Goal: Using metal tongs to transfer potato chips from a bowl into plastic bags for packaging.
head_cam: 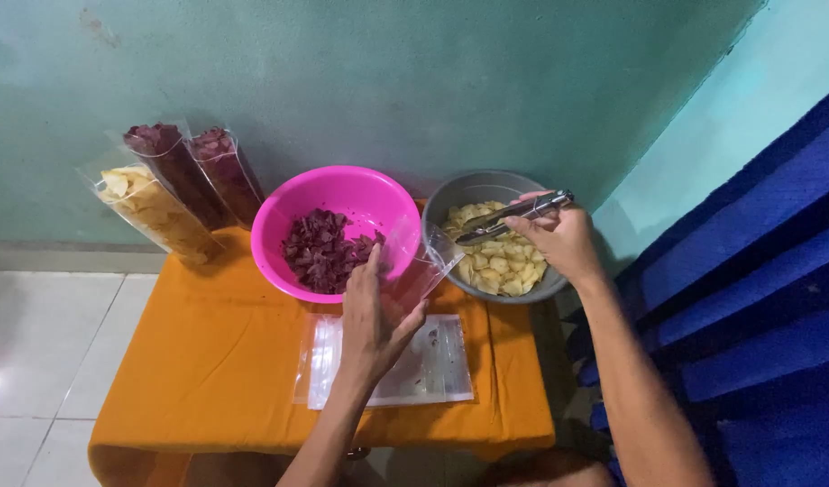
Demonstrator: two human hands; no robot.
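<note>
My left hand point(375, 317) holds a clear plastic bag point(419, 263) upright between the two bowls, its mouth tilted toward the grey bowl. The bag looks empty. My right hand point(563, 239) grips metal tongs point(513, 216) over the grey bowl point(522, 185), with the tong tips down among yellow chips point(500, 261). To the left stands a pink bowl point(342, 189) holding dark purple chips point(322, 252). Both bowls sit at the back of a small table covered with an orange cloth point(216, 352).
A stack of flat clear bags point(432, 365) lies on the cloth in front of the bowls. Three filled bags lean on the green wall at the back left: one of yellow chips point(153, 212) and two of purple chips point(202, 171). Blue fabric point(757, 289) hangs at right; white floor tiles lie at left.
</note>
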